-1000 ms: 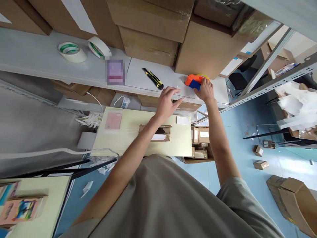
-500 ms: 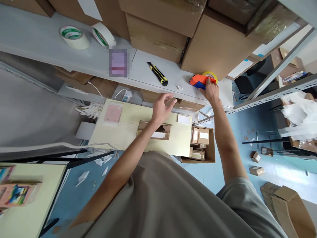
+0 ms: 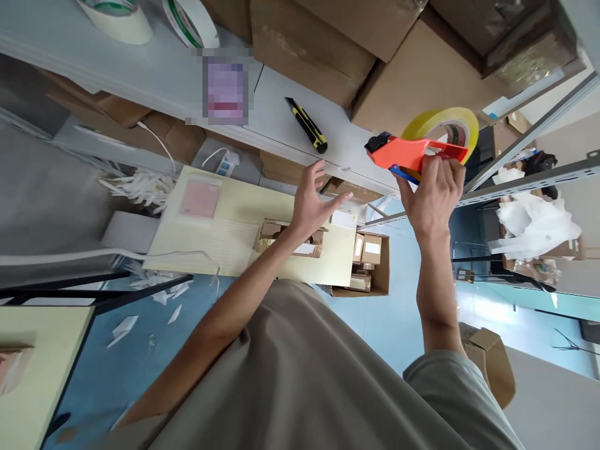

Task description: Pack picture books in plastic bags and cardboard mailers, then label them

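My right hand (image 3: 435, 194) grips an orange and blue tape dispenser (image 3: 405, 152) that carries a wide yellow roll of tape. The dispenser is held up in front of the shelf's right end, its dark cutting end pointing left. My left hand (image 3: 315, 199) hangs empty over the table, fingers apart. Below it a small open cardboard box (image 3: 265, 236) lies on the cream table (image 3: 244, 250), partly hidden by my left forearm. A black and yellow utility knife (image 3: 307, 127) rests on the grey shelf beyond my left hand.
Two tape rolls (image 3: 190, 24) and a blurred purple packet (image 3: 225, 90) are on the shelf, before large stacked cartons (image 3: 309, 53). A carton with small boxes (image 3: 382, 265) stands right of the table. A metal rack post (image 3: 539, 172) runs along the right. Paper scraps litter the floor.
My right hand has lifted the tape dispenser off the shelf and brought it up closer to the camera. My left hand has spread its fingers wider. The view has shifted.
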Available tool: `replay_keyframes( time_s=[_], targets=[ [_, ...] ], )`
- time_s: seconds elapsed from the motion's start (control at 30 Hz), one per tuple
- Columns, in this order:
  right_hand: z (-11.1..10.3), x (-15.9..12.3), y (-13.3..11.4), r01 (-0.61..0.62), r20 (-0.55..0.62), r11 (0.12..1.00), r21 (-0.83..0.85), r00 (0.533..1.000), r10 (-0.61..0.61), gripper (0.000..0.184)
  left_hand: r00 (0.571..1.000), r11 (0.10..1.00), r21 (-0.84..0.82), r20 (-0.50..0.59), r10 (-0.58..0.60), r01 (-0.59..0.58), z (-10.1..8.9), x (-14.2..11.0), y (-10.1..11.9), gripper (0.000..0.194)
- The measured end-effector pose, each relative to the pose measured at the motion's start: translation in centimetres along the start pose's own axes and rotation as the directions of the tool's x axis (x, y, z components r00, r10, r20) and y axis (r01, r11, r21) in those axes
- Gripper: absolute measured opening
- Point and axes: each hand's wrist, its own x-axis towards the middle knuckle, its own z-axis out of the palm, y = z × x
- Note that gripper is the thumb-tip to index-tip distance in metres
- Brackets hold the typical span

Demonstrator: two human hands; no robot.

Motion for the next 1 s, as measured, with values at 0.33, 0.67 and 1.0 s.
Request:
replay_keyframes(
  time_s=[0.33, 0.67, 1.0],
  targets=[
    [-4.6, -0.1, -6.3, 0.004, -0.086, 1.0, -0.021, 0.996, -0.006, 0.055, 0.999, 0.993, -0.118, -0.026, 0.03, -0.033, -5.2, 0.2, 3.1, 0.075],
    [-6.1, 0.3, -11.7, 0.019, -0.125, 0.998, -0.066, 0.992, -0.027, 0.055, 0.994, 0.968, -0.251, -0.107, -0.019, -0.009, -7.4, -0.1, 2.0, 0.045],
    [-7.0, 1.0, -16.2, -0.024, -0.096, 0.998, -0.066, 0.995, 0.017, 0.052, 0.983, 0.952, -0.304, -0.158, -0.089, 0.037, -11.0, -0.3, 0.6, 0.041]
  ],
)
